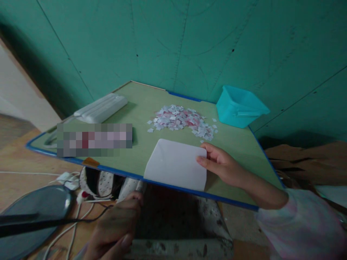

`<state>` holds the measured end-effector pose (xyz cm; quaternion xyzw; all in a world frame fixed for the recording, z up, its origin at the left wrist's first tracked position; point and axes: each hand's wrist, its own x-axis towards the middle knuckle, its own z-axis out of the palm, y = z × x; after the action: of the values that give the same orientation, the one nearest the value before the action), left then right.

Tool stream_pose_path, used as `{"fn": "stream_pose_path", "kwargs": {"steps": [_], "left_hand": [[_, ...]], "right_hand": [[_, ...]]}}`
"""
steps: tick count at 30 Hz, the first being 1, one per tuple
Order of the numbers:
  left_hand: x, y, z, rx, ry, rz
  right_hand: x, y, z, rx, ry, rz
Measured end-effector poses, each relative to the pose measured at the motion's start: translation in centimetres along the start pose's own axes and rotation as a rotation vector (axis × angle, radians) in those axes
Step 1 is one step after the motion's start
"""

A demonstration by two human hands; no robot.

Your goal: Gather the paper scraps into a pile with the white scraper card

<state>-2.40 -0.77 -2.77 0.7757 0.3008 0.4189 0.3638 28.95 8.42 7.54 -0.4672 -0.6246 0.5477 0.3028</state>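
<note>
At the near edge of the counter (141,97), the right hand (221,160) has its grip clamped on a white card (176,164); the left hand's (116,224) I cannot tell. Swung quickly, the card could scatter the loose paper pieces (179,117) beyond it.

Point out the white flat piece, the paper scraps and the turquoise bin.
White flat piece (176,164), head view: middle of its face.
Paper scraps (179,118), head view: middle of the heap.
Turquoise bin (230,112), head view: its near wall.
</note>
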Motion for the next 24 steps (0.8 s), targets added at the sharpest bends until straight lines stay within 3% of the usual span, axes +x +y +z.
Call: {"fn": "stream_pose_path", "kwargs": {"steps": [4, 11, 16, 19, 20, 23, 24], "left_hand": [[0.5, 0.3, 0.0, -0.03, -0.029, 0.038], [1.5, 0.8, 0.5, -0.038, 0.056, 0.036], [2.1, 0.7, 0.7, -0.074, 0.096, 0.091], [-0.2, -1.2, 0.9, -0.083, 0.141, 0.083], [-1.5, -2.2, 0.9, -0.076, 0.182, 0.016], [-5.1, -4.8, 1.2, -0.082, 0.068, 0.034], [-5.8, -5.4, 1.2, -0.074, 0.107, 0.012]], "right_hand": [[0.6, 0.2, -0.6, 0.005, 0.145, -0.042], [2.9, 2.2, -3.8, 0.046, 0.509, -0.066], [4.0, 2.6, -5.4, 0.004, 0.616, -0.138], [4.4, 2.6, -5.9, -0.022, 0.682, -0.18], [4.5, 2.6, -6.0, -0.036, 0.701, -0.19], [4.6, 2.6, -6.1, -0.112, 0.73, -0.21], [4.7, 2.6, -6.1, -0.14, 0.734, -0.22]]}}
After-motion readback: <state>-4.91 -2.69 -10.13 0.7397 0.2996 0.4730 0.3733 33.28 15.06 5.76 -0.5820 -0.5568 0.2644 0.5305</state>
